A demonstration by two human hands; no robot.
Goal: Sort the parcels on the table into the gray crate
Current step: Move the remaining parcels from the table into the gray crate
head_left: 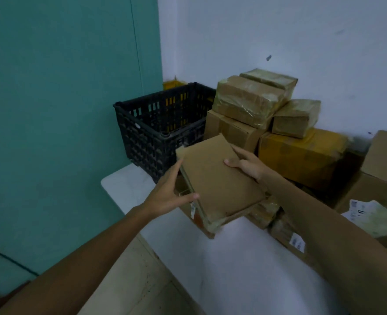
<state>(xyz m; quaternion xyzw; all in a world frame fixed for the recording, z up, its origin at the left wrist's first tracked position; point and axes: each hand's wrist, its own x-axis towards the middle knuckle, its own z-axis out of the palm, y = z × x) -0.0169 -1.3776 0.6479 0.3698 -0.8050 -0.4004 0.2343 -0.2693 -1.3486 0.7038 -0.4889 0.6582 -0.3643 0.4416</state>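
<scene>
Flat brown parcel held over table, near dark crate; left hand fingers spread along edge, right hand fingers pinching far side.

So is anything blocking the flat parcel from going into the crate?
Nothing visible does. Both hands, left hand and right hand, hold the flat brown parcel just in front of the dark crate, whose open top has nothing across it.
</scene>
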